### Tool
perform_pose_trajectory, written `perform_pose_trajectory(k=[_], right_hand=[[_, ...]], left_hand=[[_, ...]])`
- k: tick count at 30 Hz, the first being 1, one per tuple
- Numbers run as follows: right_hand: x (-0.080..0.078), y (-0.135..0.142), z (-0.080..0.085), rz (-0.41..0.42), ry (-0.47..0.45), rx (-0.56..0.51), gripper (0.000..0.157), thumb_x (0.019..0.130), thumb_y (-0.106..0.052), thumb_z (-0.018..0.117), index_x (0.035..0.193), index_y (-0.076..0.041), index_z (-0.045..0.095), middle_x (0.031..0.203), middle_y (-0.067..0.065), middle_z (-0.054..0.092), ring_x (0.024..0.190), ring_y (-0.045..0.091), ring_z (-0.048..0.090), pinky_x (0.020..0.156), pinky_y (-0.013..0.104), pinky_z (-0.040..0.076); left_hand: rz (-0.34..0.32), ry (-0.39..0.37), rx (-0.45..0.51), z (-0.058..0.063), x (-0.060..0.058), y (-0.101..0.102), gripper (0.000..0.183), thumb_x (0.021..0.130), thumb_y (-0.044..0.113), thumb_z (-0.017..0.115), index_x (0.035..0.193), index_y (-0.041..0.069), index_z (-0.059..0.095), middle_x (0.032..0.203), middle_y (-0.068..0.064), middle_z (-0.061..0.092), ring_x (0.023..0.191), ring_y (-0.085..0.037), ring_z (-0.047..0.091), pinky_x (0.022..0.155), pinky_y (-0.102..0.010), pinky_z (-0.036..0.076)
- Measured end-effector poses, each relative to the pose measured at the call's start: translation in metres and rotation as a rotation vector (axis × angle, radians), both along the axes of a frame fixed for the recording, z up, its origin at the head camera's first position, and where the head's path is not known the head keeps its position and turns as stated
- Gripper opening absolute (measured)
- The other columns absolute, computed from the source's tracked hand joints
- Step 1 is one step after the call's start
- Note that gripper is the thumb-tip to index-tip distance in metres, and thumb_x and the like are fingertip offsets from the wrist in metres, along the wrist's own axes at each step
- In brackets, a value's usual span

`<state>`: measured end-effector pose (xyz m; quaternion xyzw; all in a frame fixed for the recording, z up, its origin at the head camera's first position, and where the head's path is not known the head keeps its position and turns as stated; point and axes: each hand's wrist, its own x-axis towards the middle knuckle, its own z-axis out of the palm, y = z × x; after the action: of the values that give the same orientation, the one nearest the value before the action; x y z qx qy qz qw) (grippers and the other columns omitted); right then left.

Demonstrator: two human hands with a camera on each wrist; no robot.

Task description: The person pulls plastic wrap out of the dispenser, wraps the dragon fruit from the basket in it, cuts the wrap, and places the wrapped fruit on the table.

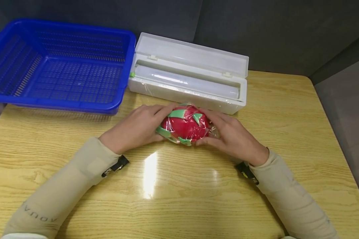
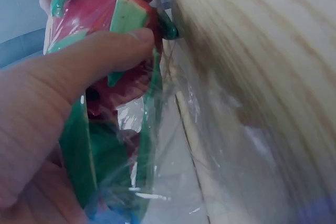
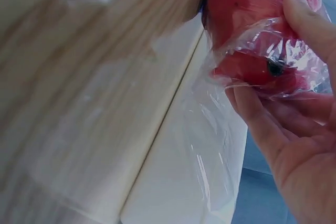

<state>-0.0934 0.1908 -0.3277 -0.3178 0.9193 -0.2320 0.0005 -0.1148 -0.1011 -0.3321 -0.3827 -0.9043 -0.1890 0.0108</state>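
**Two hands are cradling a dragon fruit in clear film**

The red-and-green dragon fruit (image 1: 185, 124) is sitting right in the middle of the grip, and clear film (image 3: 210, 177) is crinkling over its skin. At one end the left hand (image 1: 137, 124) is curling round it; at the other the right hand (image 1: 234, 136) is doing likewise. Both are opening only as wide as the fruit, and both are having hold of it through the plastic.

Just beyond the grip a white box (image 1: 221, 106) is standing with its lid (image 1: 191, 54) up and a roll (image 1: 186, 81) lying inside. Farther off, beyond the left hand, a blue basket (image 1: 68, 105) is resting. The wooden table (image 1: 185, 199) is stretching out on the near side.

From where I'm standing, the loose film looks like the trouble: it could be bunching or sticking to itself if the hands pull unevenly. Slick plastic could also let the fruit slip, and the leafy tips might be poking through under a hard squeeze.

The fruit's underside is hiding from me, so I can't tell whether it is touching the table. Glare is blurring where the film ends, and the basket's outer edge is running out of view.
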Motion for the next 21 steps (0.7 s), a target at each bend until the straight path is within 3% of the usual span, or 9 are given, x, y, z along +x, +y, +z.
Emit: perform_pose_trajectory(k=[5, 9, 21], right_hand=[[-0.0003, -0.0005, 0.0006, 0.015, 0.017, 0.003, 0.099, 0.078, -0.040, 0.088, 0.160, -0.014, 0.038, 0.147, 0.014, 0.060, 0.131, 0.030, 0.064, 0.104, 0.045, 0.059], [-0.0008, -0.0006, 0.0002, 0.025, 0.019, 0.008, 0.099, 0.078, -0.041, 0.088, 0.160, -0.014, 0.038, 0.148, 0.014, 0.059, 0.132, 0.029, 0.063, 0.106, 0.045, 0.058], [0.0010, 0.0008, 0.0026, 0.006, -0.046, 0.034, 0.096, 0.081, -0.043, 0.086, 0.160, -0.018, 0.038, 0.149, 0.014, 0.059, 0.132, 0.029, 0.063, 0.104, 0.046, 0.059]], left_hand=[[-0.007, -0.048, 0.036, 0.0025, -0.0021, -0.0009, 0.090, 0.080, 0.021, 0.090, 0.156, 0.014, 0.043, 0.148, -0.013, 0.057, 0.136, -0.033, 0.057, 0.116, -0.053, 0.049], [-0.025, -0.069, 0.053, 0.0033, -0.0043, -0.0007, 0.089, 0.079, 0.026, 0.091, 0.155, 0.014, 0.046, 0.152, -0.009, 0.055, 0.142, -0.030, 0.051, 0.122, -0.051, 0.043], [-0.052, -0.096, 0.020, 0.0092, -0.0056, -0.0008, 0.093, 0.076, 0.030, 0.093, 0.155, 0.012, 0.046, 0.151, -0.011, 0.058, 0.140, -0.031, 0.055, 0.121, -0.051, 0.044]])
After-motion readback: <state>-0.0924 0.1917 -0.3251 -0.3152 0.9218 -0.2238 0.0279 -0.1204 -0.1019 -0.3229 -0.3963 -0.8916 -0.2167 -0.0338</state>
